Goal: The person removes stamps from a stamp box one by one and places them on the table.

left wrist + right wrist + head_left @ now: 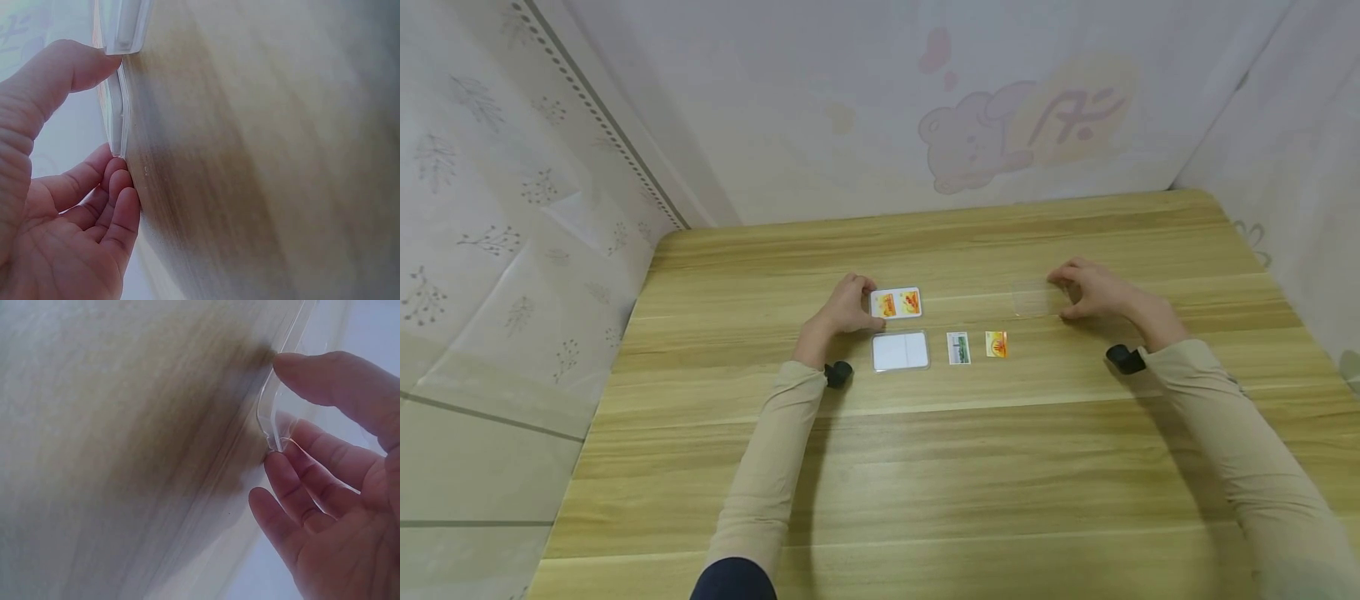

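"What have you got hold of?"

"Both my hands are pinching. My left hand (847, 306) has the case with two orange cards (895, 303) by its left end, thumb on the near side, fingers at the far corner. My right hand (1093, 289) pinches a clear cover (1033, 298) by its right end, the thumb nearest me."

"How do those two lie to each other?"

"That's the relation I'd judge matters most. The cover is off to the right of my left-hand grip, about level with the case but well apart. Both run long ways from left to right, roughly in line, so the free ends face each other across the gap."

"And just beyond your fingers?"

"Right beside the case, on my side of it, is the white-lined case (891, 352), its long axis much the same way. My left hand is the nearer one to it."

"The loose bits?"

"Two small cards, in the middle of things: a landscape card (958, 348), longer away from me than across, then an orange card (996, 344) to its right. The right hand is nearer the orange one. All of it is on the wooden table (880, 467)."
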Demonstrator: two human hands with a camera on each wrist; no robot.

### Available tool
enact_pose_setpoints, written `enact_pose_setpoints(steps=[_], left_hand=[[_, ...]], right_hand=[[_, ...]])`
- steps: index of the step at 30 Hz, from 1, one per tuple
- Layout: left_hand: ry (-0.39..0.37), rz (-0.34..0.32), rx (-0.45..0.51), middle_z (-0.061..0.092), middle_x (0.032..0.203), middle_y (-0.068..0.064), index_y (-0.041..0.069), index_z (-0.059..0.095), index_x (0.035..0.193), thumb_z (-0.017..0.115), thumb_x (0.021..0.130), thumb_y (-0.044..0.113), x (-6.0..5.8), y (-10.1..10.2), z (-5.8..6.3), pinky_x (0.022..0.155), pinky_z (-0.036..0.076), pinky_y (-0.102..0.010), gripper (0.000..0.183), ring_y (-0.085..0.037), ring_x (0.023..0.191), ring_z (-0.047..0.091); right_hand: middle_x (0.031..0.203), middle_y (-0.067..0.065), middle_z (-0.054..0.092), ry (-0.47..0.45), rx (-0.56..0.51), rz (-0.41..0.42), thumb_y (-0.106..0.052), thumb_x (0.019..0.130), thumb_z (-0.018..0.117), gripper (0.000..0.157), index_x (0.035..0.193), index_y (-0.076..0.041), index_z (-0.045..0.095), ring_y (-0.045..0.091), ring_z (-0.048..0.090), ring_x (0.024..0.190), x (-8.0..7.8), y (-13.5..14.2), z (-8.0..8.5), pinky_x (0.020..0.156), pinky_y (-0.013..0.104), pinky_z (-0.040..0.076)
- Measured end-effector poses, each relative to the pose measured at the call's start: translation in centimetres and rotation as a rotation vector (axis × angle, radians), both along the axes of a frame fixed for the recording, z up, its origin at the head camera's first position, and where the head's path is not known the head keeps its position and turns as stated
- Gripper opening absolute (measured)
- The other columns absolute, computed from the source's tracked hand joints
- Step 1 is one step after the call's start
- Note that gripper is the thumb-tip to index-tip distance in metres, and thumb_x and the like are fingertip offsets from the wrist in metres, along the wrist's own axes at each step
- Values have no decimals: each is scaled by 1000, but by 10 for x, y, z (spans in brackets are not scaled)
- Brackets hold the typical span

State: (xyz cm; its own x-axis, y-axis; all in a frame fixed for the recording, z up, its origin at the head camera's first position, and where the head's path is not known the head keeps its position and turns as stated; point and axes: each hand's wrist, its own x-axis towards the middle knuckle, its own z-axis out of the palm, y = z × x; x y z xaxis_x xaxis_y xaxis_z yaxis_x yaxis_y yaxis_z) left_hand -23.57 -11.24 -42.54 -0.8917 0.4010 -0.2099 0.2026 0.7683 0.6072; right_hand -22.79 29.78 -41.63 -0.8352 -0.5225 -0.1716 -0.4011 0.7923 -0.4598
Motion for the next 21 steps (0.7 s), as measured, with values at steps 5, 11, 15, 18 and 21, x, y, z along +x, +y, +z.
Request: enact_pose_setpoints(steps=[5,11,15,18,21], left_hand=[[0,3,-5,45,120,-18,-8,47,125,77,75,16,0,0,-1,99,36,-37,63,-28,109,42],[0,4,-7,45,119,-18,-8,47,124,77,74,15,0,0,0,99,35,-37,63,-29,109,42],[0,5,-3,45,120,-18,-8,47,124,77,74,15,1,0,0,99,35,-37,63,-28,109,42],[1,7,-1,45,120,-18,-8,47,124,77,74,15,0,0,-1,99,35,-37,63,-28,109,42],[3,8,-1,45,119,-18,-7,47,124,77,74,15,0,-1,-2,99,35,-37,63,-28,109,42]], right_hand=[[117,28,47,7,-5,6,-5,76,74,56,124,10,50,43,46,107,1,0,0,90,55,38],[115,28,48,13,-24,4,-3,75,74,57,124,12,49,42,47,105,2,0,1,90,55,38],[114,28,48,30,-35,-7,-5,74,76,62,125,13,47,42,47,105,1,-1,0,91,56,37],[116,29,48,41,-39,-23,-8,74,77,64,126,13,46,43,46,108,0,-3,1,92,56,36],[119,29,48,46,-38,-35,-9,74,77,64,126,12,47,44,45,110,0,-7,4,94,57,35]])
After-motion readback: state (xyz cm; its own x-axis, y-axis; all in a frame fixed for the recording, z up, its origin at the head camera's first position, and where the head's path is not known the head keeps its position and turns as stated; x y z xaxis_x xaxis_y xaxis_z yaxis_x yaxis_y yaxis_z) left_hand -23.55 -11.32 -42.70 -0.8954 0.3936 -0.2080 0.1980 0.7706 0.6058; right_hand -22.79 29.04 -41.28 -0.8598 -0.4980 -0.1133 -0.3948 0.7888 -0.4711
